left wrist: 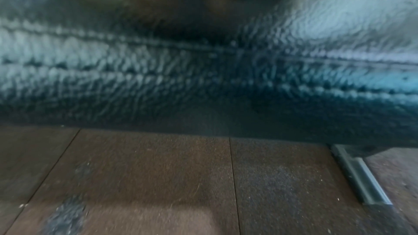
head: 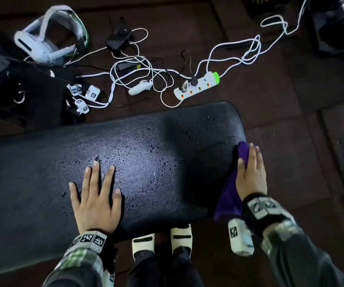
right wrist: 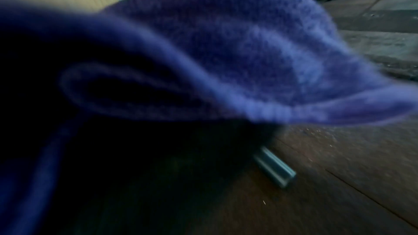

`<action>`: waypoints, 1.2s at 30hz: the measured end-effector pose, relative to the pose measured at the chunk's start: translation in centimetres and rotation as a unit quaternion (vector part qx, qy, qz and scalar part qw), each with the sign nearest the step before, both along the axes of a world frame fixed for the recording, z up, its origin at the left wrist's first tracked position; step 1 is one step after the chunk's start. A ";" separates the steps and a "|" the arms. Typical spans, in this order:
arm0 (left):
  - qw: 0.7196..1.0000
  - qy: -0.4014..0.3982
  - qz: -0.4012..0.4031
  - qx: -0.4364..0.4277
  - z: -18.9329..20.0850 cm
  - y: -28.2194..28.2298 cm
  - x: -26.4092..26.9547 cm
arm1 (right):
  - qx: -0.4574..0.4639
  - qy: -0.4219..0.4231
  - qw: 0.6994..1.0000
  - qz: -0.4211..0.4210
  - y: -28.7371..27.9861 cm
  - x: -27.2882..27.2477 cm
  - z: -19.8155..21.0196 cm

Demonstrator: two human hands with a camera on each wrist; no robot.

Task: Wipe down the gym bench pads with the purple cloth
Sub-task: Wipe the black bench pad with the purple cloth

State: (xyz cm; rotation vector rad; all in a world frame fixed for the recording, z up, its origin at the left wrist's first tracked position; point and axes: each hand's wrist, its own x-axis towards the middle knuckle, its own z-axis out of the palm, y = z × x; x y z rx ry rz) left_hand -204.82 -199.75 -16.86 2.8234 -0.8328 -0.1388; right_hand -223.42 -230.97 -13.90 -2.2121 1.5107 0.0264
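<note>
My left hand (head: 96,200) lies flat on the black bench pad (head: 146,154), fingers straight and spread, holding nothing. Little water drops (head: 152,146) sit on the pad in the middle. At the pad's right end my right hand (head: 250,175) presses the purple cloth (head: 229,195) down with straight fingers.

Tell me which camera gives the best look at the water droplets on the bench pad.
The head view. It shows the whole bench pad from above, with droplets scattered across its middle and far end. The left wrist view shows only the pad's blurred stitched side, no droplets discernible. The right wrist view is mostly filled by the purple cloth.
</note>
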 end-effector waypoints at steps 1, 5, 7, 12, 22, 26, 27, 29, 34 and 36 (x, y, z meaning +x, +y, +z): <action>1.000 -0.002 0.000 -0.002 -0.1 0.0 0.0 | 0.012 -0.008 1.000 -0.012 -1.3 1.2 0.1; 1.000 -0.004 -0.005 -0.002 -0.1 0.0 0.0 | 0.037 -0.026 0.999 0.007 -6.2 6.7 0.3; 1.000 0.000 -0.006 -0.001 0.0 -0.1 0.1 | 0.011 -0.005 0.998 0.055 -7.6 9.5 0.2; 1.000 0.013 -0.006 0.006 -0.1 0.1 0.2 | -0.059 0.058 0.961 0.263 -4.3 12.9 -0.5; 1.000 0.013 -0.007 -0.001 -0.1 0.1 0.2 | -0.071 0.022 0.942 0.326 -3.1 3.0 -0.8; 1.000 0.014 -0.003 -0.003 0.0 0.0 0.2 | -0.040 -0.001 0.981 0.188 -7.2 6.5 -1.1; 1.000 0.013 -0.005 0.000 0.0 0.0 0.2 | -0.043 0.009 0.983 0.176 -7.8 8.0 -1.0; 1.000 0.013 -0.007 0.005 0.1 0.0 0.2 | -0.045 0.043 0.983 0.172 -7.7 11.0 -0.8; 1.000 0.017 -0.006 0.005 0.0 0.1 0.1 | -0.059 0.043 0.942 0.329 -2.2 12.6 -0.7; 1.000 0.018 -0.007 0.005 0.1 0.2 0.1 | -0.056 0.017 0.926 0.374 -0.7 10.2 -0.8</action>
